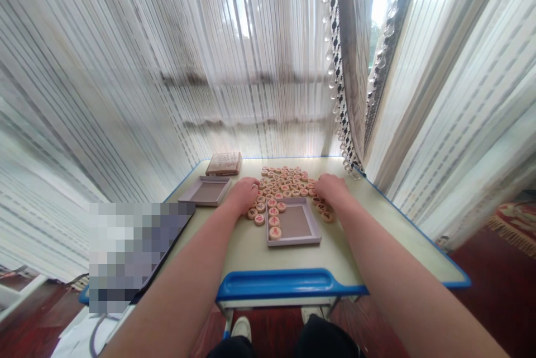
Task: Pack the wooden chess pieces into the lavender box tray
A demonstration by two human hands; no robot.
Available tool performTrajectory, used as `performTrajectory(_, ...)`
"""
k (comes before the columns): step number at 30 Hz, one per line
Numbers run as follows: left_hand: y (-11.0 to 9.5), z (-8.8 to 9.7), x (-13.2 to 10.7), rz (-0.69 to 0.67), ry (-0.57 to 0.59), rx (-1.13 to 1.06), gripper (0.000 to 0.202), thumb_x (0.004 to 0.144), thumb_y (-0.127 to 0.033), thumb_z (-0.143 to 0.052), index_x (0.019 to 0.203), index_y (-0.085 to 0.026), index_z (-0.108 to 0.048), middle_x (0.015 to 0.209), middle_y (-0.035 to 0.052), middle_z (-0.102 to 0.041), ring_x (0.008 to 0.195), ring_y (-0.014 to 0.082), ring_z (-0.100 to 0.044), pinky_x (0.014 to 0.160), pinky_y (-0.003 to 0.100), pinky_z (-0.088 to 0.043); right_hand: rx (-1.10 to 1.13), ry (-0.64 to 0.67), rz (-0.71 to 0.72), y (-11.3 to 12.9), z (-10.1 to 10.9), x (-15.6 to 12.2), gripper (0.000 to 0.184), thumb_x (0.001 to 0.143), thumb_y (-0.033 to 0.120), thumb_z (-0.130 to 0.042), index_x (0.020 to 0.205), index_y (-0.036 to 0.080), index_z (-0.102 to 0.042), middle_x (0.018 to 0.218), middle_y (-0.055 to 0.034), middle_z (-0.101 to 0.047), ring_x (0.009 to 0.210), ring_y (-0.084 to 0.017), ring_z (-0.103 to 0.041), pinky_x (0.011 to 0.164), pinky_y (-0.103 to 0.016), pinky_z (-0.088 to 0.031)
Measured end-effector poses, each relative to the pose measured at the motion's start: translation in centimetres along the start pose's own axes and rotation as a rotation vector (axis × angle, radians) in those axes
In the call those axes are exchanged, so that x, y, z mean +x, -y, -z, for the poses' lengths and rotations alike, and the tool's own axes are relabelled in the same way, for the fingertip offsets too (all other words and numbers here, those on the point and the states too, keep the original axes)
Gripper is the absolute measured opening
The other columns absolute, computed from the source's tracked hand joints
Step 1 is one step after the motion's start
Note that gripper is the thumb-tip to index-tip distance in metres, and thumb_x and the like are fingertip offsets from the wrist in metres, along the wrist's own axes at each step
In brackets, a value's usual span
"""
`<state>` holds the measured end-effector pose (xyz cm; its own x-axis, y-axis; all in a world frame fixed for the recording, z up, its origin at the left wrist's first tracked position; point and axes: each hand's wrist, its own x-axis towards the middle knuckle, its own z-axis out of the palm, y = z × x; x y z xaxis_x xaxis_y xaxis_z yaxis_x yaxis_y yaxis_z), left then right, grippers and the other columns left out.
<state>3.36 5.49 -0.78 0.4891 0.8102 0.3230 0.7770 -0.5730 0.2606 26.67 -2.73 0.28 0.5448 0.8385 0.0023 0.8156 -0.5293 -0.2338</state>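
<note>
Several round wooden chess pieces (286,181) with red and dark characters lie spread on the pale table (251,249). A shallow grey box tray (298,223) sits in front of them, with three pieces lined up along its left inner edge. My left hand (244,193) rests knuckles up on the left edge of the pile, fingers curled over pieces. My right hand (332,189) lies on the right edge of the pile, fingers bent down onto pieces. What the fingers grip is hidden.
A second grey tray, perhaps the lid (207,190), lies at the left. A folded paper board (224,163) sits at the back left. A blurred dark flat thing (138,252) covers the table's left. Striped curtains (125,95) surround the table; a blue lip (285,282) edges the front.
</note>
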Motion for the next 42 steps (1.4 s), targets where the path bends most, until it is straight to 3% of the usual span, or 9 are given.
performTrajectory(6,-0.1,0.1,-0.2,-0.008,0.008,0.019,0.033,0.082,-0.022,-0.037,0.100,-0.015,-0.064,0.108,0.0078,-0.064,0.100,0.0176,-0.058,0.091,0.026,-0.041,0.041,-0.007,0.123,0.7,-0.2,-0.1,0.033,0.077,0.020,-0.050,0.106,0.012,-0.063,0.106,-0.0152,-0.065,0.099,-0.024,-0.060,0.075,-0.027,-0.043)
performTrajectory(11,-0.4,0.2,-0.3,-0.015,-0.001,-0.003,0.034,0.082,-0.022,-0.036,0.100,-0.015,-0.064,0.110,0.0078,-0.064,0.102,0.0176,-0.057,0.092,0.026,-0.041,0.053,-0.041,0.181,0.7,-0.5,0.1,0.031,0.075,0.018,-0.051,0.102,0.013,-0.065,0.104,-0.0136,-0.066,0.098,-0.023,-0.060,0.073,-0.025,-0.042)
performTrajectory(17,-1.1,0.6,-0.6,-0.061,0.058,0.010,0.033,0.081,-0.025,-0.039,0.099,-0.019,-0.065,0.108,0.0048,-0.065,0.101,0.0163,-0.057,0.092,0.025,-0.041,0.052,-0.068,0.149,0.2,-0.7,0.5,0.032,0.072,0.015,-0.054,0.103,0.013,-0.065,0.101,-0.0136,-0.067,0.096,-0.022,-0.060,0.074,-0.024,-0.043)
performTrajectory(26,-1.4,0.7,-0.6,-0.109,0.018,-0.010,0.033,0.081,-0.022,-0.038,0.099,-0.017,-0.066,0.107,0.0054,-0.065,0.102,0.0162,-0.057,0.094,0.025,-0.040,0.010,-0.060,0.076,-0.4,-0.7,0.6,0.027,0.074,0.016,-0.050,0.094,0.010,-0.068,0.096,-0.0166,-0.068,0.090,-0.024,-0.062,0.070,-0.027,-0.044)
performTrajectory(32,-1.5,0.8,-0.7,-0.133,-0.005,-0.029,0.033,0.082,-0.021,-0.038,0.097,-0.015,-0.066,0.104,0.0075,-0.066,0.100,0.0181,-0.058,0.093,0.027,-0.042,-0.003,-0.066,0.145,-0.3,0.5,-0.2,0.026,0.073,0.019,-0.053,0.092,0.013,-0.069,0.104,-0.0147,-0.065,0.093,-0.024,-0.061,0.071,-0.026,-0.044)
performTrajectory(38,-1.9,0.9,-0.9,-0.186,-0.027,-0.050,0.031,0.080,-0.020,-0.040,0.095,-0.017,-0.067,0.103,0.0050,-0.067,0.098,0.0166,-0.057,0.093,0.027,-0.042,0.110,0.123,0.254,0.0,1.8,-1.6,0.022,0.064,0.025,-0.062,0.083,0.018,-0.071,0.076,-0.0056,-0.069,0.071,-0.017,-0.062,0.056,-0.022,-0.042)
performTrajectory(42,-1.9,0.7,-0.9,-0.231,-0.024,-0.057,0.033,0.077,-0.013,-0.039,0.090,-0.017,-0.069,0.099,0.0044,-0.068,0.096,0.0159,-0.058,0.092,0.026,-0.042,0.094,0.155,0.263,0.2,1.7,-1.9,0.022,0.061,0.023,-0.063,0.081,0.018,-0.071,0.071,-0.0044,-0.068,0.067,-0.017,-0.061,0.055,-0.022,-0.042)
